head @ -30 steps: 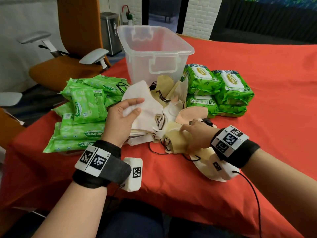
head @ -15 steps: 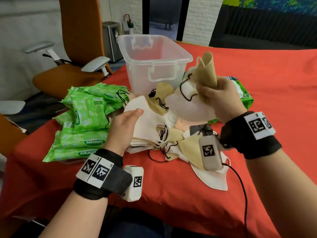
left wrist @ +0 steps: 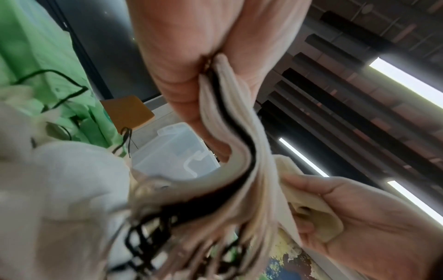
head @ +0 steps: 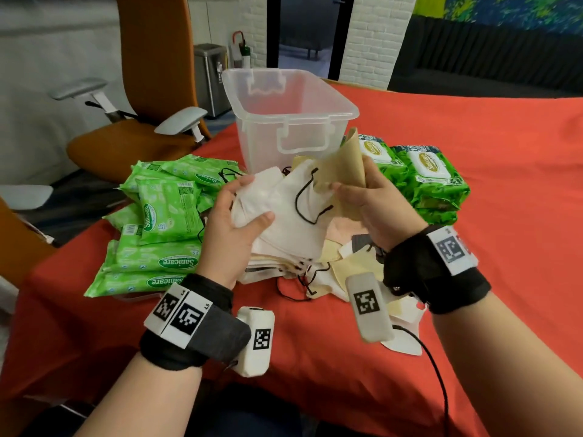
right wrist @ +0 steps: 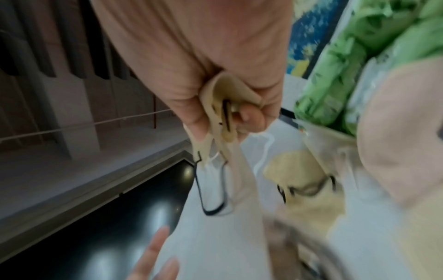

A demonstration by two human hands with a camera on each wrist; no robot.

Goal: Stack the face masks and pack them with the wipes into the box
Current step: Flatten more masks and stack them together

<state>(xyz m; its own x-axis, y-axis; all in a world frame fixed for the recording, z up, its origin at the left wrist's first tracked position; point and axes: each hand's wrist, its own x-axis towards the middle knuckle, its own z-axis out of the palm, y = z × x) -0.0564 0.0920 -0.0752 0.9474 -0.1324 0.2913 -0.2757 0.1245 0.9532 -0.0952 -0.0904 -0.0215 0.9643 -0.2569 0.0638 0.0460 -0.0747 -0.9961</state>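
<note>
Red tablecloth (head: 473,216) carries the clear box (head: 290,121), wipes (head: 164,216) and loose masks (head: 315,272). Left hand (head: 233,228) clamps a white mask stack (head: 284,216); right hand (head: 375,209) pinches a tan mask (head: 344,165). Lower masks are hidden.

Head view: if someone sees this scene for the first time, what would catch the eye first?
Probably the two hands in the middle: the left hand grips a stack of white face masks, while the right hand holds up a tan mask beside it. Behind them, a clear plastic box stands on the red tablecloth. Bright green wipe packs are piled at the left.
</note>
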